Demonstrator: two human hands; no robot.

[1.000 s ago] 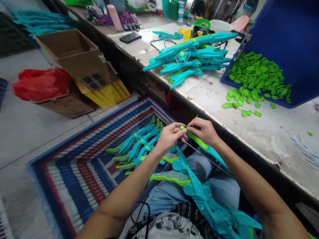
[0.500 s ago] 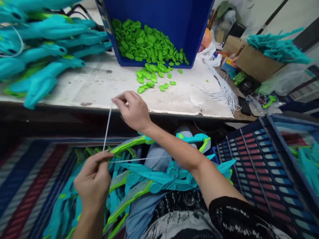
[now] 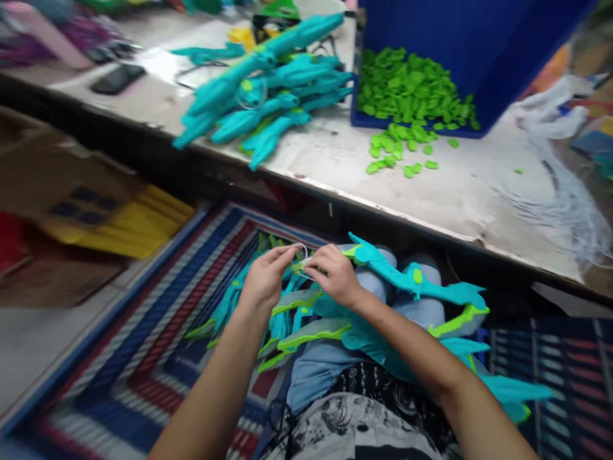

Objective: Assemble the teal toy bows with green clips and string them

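Note:
Close together over my lap, both hands pinch a thin white cord, which curls in a small loop between the fingertips. My left hand is closed on one part of it, and my right hand is closed on it just to the right. Across my knees lies a teal plastic toy bow with green and grey limbs; its left tip is near the fingers. More of these bows lie beneath it, partly hidden by my right forearm.
On the white bench lies a pile of teal parts. A blue bin holds green pieces, some spilled out. White cords hang at the right end. A phone lies left. Below are a striped mat and a crate.
My view has swung left. My right hand has come down from the bench edge to beside my left hand, and the cord stretched between them is now a small loop.

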